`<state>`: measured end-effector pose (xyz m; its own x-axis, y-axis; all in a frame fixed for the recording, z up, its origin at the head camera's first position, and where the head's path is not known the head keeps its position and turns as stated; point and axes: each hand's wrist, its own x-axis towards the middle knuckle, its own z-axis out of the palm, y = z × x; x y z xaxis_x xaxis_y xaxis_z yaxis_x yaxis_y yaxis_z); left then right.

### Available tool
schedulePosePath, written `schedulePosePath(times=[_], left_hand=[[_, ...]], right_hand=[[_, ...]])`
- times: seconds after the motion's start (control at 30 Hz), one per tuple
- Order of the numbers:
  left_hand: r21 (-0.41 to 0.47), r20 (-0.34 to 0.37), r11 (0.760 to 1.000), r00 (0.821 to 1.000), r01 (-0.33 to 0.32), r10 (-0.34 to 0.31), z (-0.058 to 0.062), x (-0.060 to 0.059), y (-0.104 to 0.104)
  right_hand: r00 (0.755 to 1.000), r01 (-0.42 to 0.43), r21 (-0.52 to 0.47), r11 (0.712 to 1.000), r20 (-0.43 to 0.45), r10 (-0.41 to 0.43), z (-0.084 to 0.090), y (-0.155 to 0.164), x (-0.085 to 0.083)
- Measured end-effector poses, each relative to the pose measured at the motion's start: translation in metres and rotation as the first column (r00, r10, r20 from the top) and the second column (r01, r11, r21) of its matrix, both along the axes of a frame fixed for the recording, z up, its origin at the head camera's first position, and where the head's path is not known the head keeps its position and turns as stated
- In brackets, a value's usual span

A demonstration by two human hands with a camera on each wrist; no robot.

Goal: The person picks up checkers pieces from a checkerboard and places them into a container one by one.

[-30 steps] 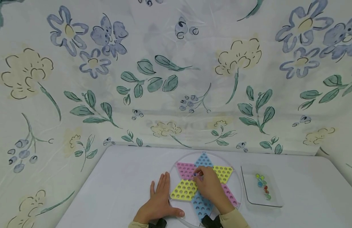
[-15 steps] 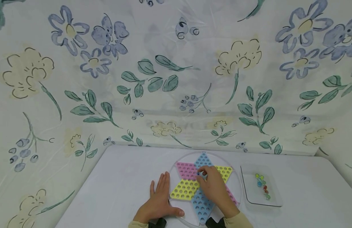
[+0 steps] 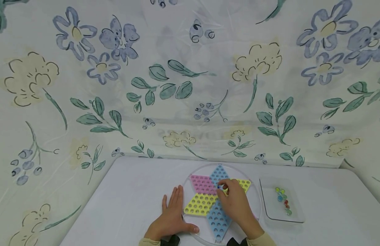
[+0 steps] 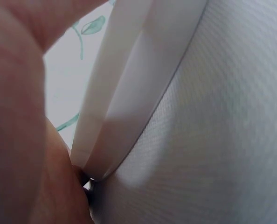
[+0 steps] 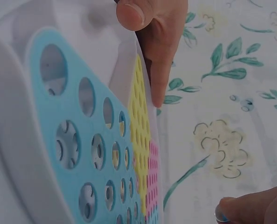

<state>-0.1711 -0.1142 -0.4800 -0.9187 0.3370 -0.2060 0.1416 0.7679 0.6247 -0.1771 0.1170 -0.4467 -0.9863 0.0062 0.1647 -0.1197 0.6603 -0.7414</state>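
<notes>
The right hand pinches a blue marble over the star board; all visible holes are empty. The left hand lies flat on the desk. More marbles wait in the tray.

White table with a finely woven surface, set against a floral-printed backdrop. Directly on it: a round clear plastic game board bearing a six-pointed star of pink, blue and yellow perforated panels, and, just to its right, a shallow clear rectangular tray holding small coloured glass marbles.
</notes>
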Motion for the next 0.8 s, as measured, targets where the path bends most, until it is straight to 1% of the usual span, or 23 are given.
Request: schedulePosePath(times=[0.13, 0.23, 0.4, 0.57, 0.8], left_hand=[[0.000, 0.000, 1.000, 1.000, -0.001, 0.001, 0.000, 0.000, 0.000], [0.007, 0.000, 1.000, 1.000, 0.001, -0.001, 0.001, 0.001, 0.000], [0.005, 0.000, 1.000, 1.000, 0.003, -0.003, 0.003, 0.002, 0.000], [0.010, -0.003, 1.000, 1.000, 0.010, -0.009, 0.003, 0.003, 0.000], [0.006, -0.002, 1.000, 1.000, 0.015, -0.015, -0.001, 0.000, -0.002]], right_hand=[[1.000, 0.013, -0.009, 1.000, 0.004, -0.013, -0.001, 0.004, 0.001], [1.000, 0.002, -0.021, 1.000, -0.025, -0.003, -0.002, 0.007, 0.003], [0.998, -0.008, -0.013, 1.000, -0.064, 0.007, -0.002, 0.010, 0.005], [0.998, 0.017, 0.002, 1.000, -0.063, -0.017, -0.001, 0.013, 0.008], [0.997, 0.032, -0.001, 0.999, -0.070, -0.032, -0.001, 0.021, 0.013]])
